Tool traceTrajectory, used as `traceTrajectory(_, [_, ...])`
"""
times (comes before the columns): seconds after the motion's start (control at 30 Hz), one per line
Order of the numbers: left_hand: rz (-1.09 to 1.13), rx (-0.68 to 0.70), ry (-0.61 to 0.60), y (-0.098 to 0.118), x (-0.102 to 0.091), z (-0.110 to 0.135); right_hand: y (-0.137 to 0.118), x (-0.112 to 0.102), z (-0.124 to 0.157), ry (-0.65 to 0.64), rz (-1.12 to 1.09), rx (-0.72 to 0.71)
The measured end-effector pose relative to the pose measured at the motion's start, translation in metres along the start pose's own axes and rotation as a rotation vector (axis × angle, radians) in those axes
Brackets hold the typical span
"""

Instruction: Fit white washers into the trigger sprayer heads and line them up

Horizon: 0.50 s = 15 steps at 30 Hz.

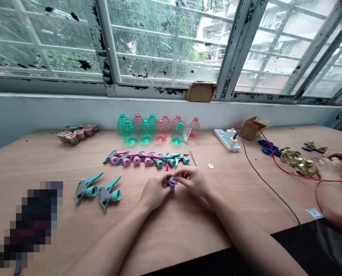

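Observation:
My left hand [156,189] is closed around a pink and grey trigger spray head [172,183], its round collar turned up towards me. My right hand [194,181] pinches at the collar's mouth, where a pale washer [172,179] shows at the fingertips. Whether the washer sits fully inside the collar I cannot tell. Just beyond my hands lies a row of pink and teal spray heads [136,160]. Two teal and grey spray heads [109,194] rest to the left. A loose white washer [210,166] and a thin metal tool [193,158] lie beyond my right hand.
Green and pink clear bottles [146,132] stand by the wall. At right are a power strip [227,140], its cables, a cardboard box [251,129], gold parts [296,161] and another person's hands [333,166]. Small containers [75,135] sit back left; a blurred dark object [29,226] lies front left.

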<state>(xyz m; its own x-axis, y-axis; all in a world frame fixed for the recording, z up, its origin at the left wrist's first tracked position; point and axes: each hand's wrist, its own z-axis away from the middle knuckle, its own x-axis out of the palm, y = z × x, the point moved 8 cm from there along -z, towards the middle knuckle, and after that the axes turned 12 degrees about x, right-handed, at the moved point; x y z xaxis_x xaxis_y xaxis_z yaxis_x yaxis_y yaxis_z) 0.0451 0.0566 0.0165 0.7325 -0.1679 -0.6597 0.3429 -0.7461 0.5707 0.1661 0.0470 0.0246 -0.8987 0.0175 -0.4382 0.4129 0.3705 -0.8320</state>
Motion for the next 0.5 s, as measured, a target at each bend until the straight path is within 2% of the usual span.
traceTrajectory(0.23, [0.013, 0.007, 0.003, 0.003, -0.0011, 0.0004, -0.0032, 0.0031, 0.0014, 0.044, 0.179, -0.098])
traceTrajectory(0.37, [-0.085, -0.02, 0.002, 0.0033, -0.0021, 0.0012, -0.0055, 0.0024, 0.0034, 0.054, 0.314, -0.129])
traceTrajectory(0.5, [-0.198, -0.036, -0.04, 0.004, -0.0013, 0.0025, -0.0073, 0.0032, 0.0036, 0.046, 0.384, -0.099])
